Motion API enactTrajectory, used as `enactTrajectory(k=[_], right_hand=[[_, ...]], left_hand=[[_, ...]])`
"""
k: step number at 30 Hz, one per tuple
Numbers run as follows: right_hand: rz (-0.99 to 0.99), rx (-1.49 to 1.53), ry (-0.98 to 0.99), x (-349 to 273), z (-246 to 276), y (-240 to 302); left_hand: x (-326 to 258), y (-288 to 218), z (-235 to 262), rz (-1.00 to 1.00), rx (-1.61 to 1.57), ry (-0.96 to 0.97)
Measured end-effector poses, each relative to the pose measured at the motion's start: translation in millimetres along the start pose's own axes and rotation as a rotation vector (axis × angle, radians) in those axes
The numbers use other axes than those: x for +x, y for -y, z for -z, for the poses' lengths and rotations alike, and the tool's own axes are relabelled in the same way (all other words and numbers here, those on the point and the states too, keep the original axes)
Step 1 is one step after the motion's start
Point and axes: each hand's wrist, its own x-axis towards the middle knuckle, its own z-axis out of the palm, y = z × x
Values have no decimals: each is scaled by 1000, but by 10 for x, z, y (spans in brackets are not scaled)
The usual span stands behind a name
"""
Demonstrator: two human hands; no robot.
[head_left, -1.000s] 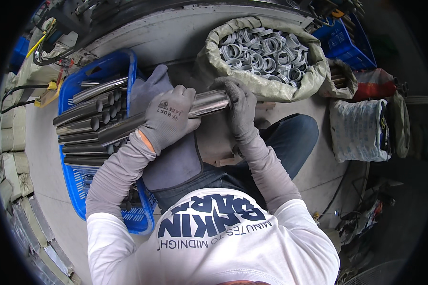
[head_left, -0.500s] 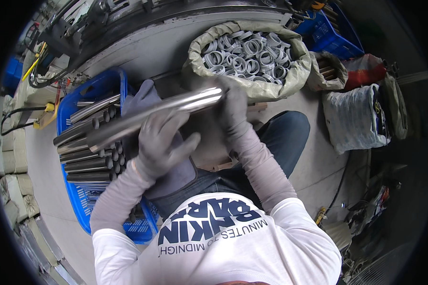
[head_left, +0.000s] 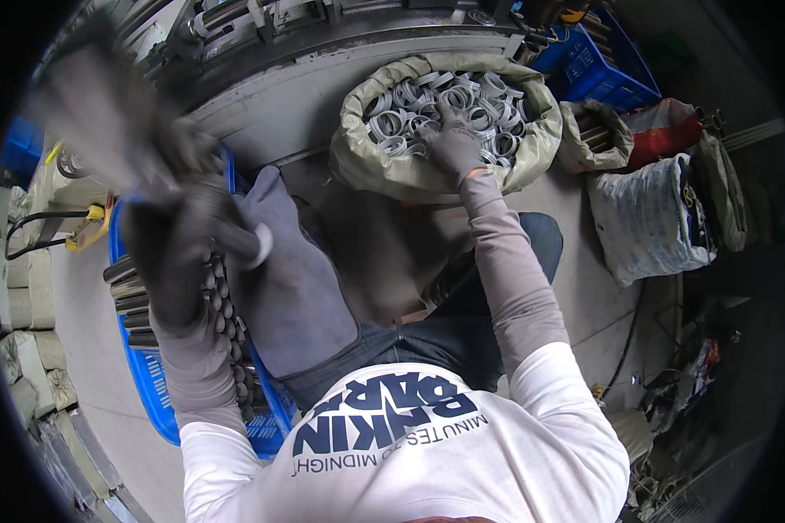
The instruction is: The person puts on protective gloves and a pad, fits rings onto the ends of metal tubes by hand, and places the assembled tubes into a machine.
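Touching pale grey rings [head_left: 391,124] in an open, rolled-rim sack [head_left: 392,186], the gloved right hand [head_left: 456,144] lies palm down over the front half of the pile. Its index finger and thumb look apart; can't tell if the fingers pinch a ring. Gloved left hand [head_left: 179,253] is over the blue basket [head_left: 154,383] on the person's left, heavily blurred; can't tell if its fingers are spread or gripping. A blurred tube-like piece [head_left: 233,237] with a pale rim sticks out just beside it, rim end toward the person's middle. Another long dark blur runs up and left from that hand, too smeared to identify. Shiny metal tubes [head_left: 131,305] lie stacked in the basket, partly hidden by the left arm; many tube ends face the person's lap. Blue-grey cloth [head_left: 301,288] covers the left thigh. Right of the ring sack: a smaller sack [head_left: 576,159] with brownish tubes, a red bag [head_left: 667,132], a white plastic package [head_left: 645,222] on the floor. Behind these, a blue crate [head_left: 626,92]. Dark machine [head_left: 323,48] spans the top, beyond basket and ring sack.
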Motion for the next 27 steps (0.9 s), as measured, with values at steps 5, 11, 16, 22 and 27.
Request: enactTrajectory(k=[5,11,16,22,27], right_hand=[[16,-201,237,22,-112,-19],[-150,988,252,-315,529,301],[201,906,178,-770,643,601],[-14,1009,274,-1009,628,896],[182,981,65,-1063,645,1054]], left_hand=[[-218,404,-77,-335,1171,471],[-404,944,129,-250,1272,600],[-351,962,67,-272,1234,580],[-390,938,52,-266,1266,583],[-396,939,36,-220,1285,623]])
